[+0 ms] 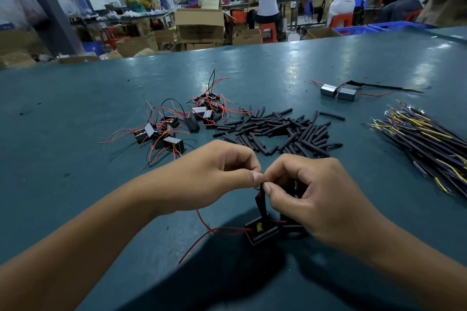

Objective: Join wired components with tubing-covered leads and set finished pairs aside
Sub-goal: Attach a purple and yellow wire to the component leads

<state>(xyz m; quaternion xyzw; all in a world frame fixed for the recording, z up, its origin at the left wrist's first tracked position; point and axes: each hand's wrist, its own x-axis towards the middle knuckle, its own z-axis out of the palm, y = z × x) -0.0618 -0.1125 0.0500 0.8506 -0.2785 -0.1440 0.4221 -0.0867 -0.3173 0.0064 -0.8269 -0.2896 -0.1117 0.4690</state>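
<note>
Both hands meet just above the near edge of the blue table (75, 113), and the step in hand looks like the joining itself. The left hand (222, 174) has its thumb and forefinger curled and pinched on the wire ends, and the right hand (310, 194) pinches the same spot from the other side, at the top of a short black tube (261, 203). Below them a black block (261, 232) with red wire (202, 235) rests on the table; a second block beside it is mostly hidden under the right hand. The next move probably calls for a firm twist, then sliding the tube over the joint. One finished pair (338, 92) lies far right, well apart from the loose blocks (177, 124), the heap of tubes (280, 131) and the bundle of leads (429, 144).
</note>
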